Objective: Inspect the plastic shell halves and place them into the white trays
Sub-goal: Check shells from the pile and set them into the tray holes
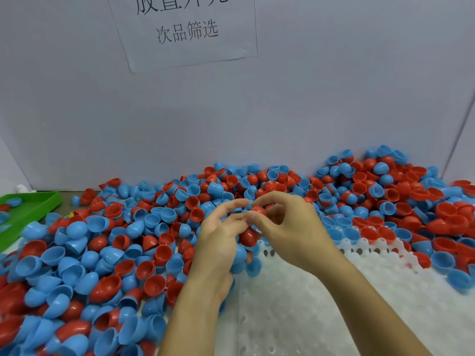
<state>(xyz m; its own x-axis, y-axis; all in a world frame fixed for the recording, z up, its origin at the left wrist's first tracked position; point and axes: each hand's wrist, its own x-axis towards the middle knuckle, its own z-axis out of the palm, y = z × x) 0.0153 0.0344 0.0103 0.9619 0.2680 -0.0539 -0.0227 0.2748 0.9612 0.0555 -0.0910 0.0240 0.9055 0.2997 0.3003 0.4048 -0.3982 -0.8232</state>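
Both hands meet over the middle of the heap, fingers curled inward. The right hand (pixel 290 227) pinches a small red shell (pixel 258 209) between thumb and forefinger, its other fingers bent loosely underneath. The left hand (pixel 218 242) has its fingertips pressed against that same red piece, while its lower fingers and palm cradle a larger red shell (pixel 248 236) and a blue shell (pixel 239 255) below it. How many pieces the left hand actually carries is hard to tell, since its fingers and the right hand's thumb cover most of them, and blur softens the edges.

Loose red and blue shell halves (pixel 123 240) lie in a deep pile across the table, from the left edge round the back to the far right, some dome up and some hollow side up. A white tray (pixel 295 304) with rows of round pockets lies beneath the forearms, its far edge and right side partly buried under shells, so its full extent cannot be seen; its pockets are washed out and hard to count. A green tray (pixel 28 209) sits at the left, cut off by the picture's edge, with a few shells in it. On the grey wall behind hangs a paper sign (pixel 185 32), its top line cropped.
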